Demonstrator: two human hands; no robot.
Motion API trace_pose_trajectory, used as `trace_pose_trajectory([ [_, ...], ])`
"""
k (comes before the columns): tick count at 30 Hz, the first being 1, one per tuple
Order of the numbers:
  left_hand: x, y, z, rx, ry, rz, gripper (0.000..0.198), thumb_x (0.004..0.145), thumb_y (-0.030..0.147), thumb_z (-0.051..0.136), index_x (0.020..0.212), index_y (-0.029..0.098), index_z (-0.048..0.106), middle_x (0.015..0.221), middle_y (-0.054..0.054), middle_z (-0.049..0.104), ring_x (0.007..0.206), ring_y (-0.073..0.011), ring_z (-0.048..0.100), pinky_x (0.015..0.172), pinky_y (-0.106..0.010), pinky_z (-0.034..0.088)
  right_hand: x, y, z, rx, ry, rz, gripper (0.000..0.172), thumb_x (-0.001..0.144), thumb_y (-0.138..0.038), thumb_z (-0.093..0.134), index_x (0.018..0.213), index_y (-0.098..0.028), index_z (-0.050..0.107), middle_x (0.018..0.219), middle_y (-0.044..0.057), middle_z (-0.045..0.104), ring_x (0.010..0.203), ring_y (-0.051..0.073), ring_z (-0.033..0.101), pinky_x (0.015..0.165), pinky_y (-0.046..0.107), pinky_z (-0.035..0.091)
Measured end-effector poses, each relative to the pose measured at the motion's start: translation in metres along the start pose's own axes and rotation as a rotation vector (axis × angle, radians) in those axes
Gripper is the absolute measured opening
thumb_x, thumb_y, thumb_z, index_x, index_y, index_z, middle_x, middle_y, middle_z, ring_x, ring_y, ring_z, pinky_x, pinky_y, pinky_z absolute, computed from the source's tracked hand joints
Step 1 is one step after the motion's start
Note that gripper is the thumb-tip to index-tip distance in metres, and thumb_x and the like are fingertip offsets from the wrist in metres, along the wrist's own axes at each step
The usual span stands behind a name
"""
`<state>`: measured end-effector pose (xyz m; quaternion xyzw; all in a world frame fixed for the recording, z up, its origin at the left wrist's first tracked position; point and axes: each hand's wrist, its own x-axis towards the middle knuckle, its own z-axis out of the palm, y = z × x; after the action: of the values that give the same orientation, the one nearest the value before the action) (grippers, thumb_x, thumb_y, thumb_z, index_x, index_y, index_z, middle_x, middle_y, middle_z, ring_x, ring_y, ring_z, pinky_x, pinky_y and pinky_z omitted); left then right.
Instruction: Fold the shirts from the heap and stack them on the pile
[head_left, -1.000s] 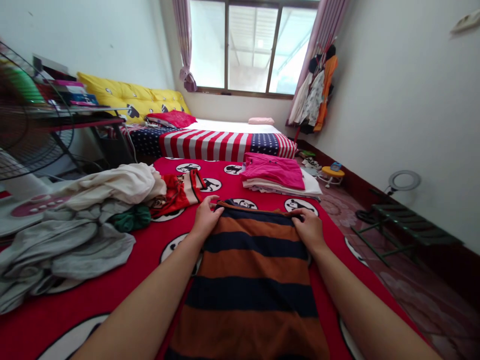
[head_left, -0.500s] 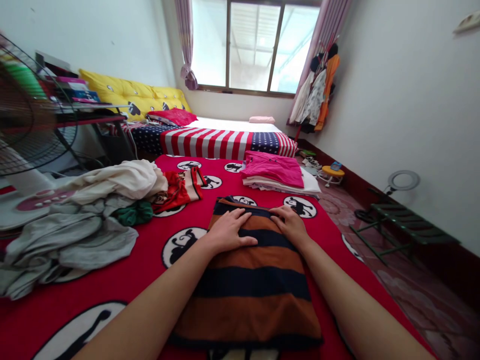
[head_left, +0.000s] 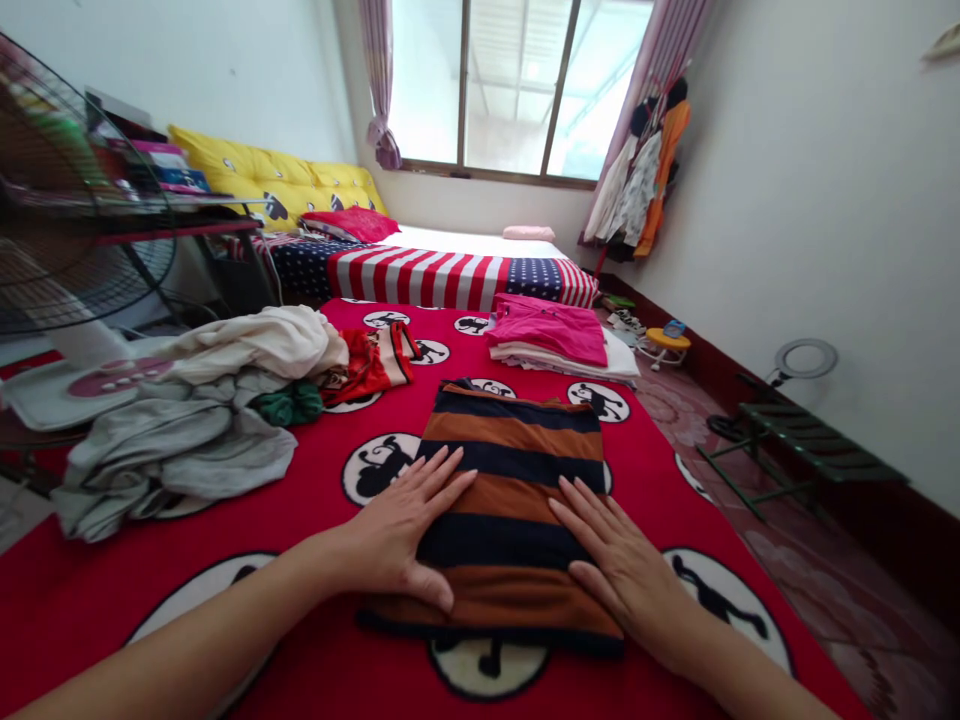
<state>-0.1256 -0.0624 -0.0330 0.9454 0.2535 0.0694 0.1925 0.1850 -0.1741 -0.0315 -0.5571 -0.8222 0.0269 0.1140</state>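
A folded garment with brown and navy stripes lies flat on the red blanket with round black-and-white figures. My left hand rests on its left side, fingers extended and thumb apart. On the opposite side, my right hand lies flat with its fingers stretched over the cloth's right edge. Neither hand grips the fabric. Beyond the garment sits a stack of folded clothes, a pink garment on top of white ones.
To the left is a loose heap of grey clothing, white cloth, a green piece and a red patterned garment. A fan stands beside it. A dark green folding stool is on the floor at right.
Both hands have slid back toward me from the garment's far edge and spread out to its sides. The garment's near part looks flatter. The view has shifted slightly.
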Motion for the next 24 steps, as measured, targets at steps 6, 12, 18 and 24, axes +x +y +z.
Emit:
trace_pose_trajectory([
  [6,-0.037,0.007,-0.013,-0.093,-0.075,-0.055,0.104,0.062,0.066,0.072,0.148,0.028,0.027,0.158,-0.011,0.009,0.143,-0.0378,0.011,0.114,-0.054,0.02,-0.015,-0.039,-0.009,-0.056,-0.047,-0.037,0.066,0.086,-0.051,0.053,0.146,-0.029,0.035,0.153,0.007,0.028,0.14,0.028,0.028,0.111,0.055,0.028],
  [12,-0.019,-0.004,-0.013,-0.454,0.353,-0.201,0.03,0.083,0.041,0.06,0.103,0.021,0.072,0.113,-0.008,0.068,0.106,-0.0236,0.063,0.093,-0.035,0.049,0.028,-0.083,0.024,-0.109,0.008,-0.2,0.063,0.082,-0.025,0.064,0.141,-0.025,0.044,0.144,0.008,0.043,0.128,0.031,0.047,0.097,0.044,0.049],
  [18,-0.014,-0.04,-0.006,-0.822,0.742,-0.393,0.044,0.077,0.05,0.065,0.103,0.015,0.07,0.096,-0.009,0.073,0.089,-0.0237,0.068,0.07,-0.03,0.055,0.061,-0.067,0.001,0.163,0.013,-0.294,0.049,0.087,-0.009,0.044,0.134,-0.021,0.052,0.125,0.007,0.063,0.109,0.02,0.063,0.089,0.03,0.053],
  [24,-0.021,-0.045,-0.009,-1.104,0.823,-0.393,0.059,0.071,0.057,0.068,0.109,0.012,0.065,0.101,-0.013,0.071,0.097,-0.0269,0.066,0.073,-0.032,0.056,0.143,-0.082,-0.083,0.7,0.091,-0.027,0.033,0.082,-0.016,0.05,0.106,-0.021,0.071,0.099,0.0,0.074,0.095,0.02,0.068,0.09,0.036,0.053],
])
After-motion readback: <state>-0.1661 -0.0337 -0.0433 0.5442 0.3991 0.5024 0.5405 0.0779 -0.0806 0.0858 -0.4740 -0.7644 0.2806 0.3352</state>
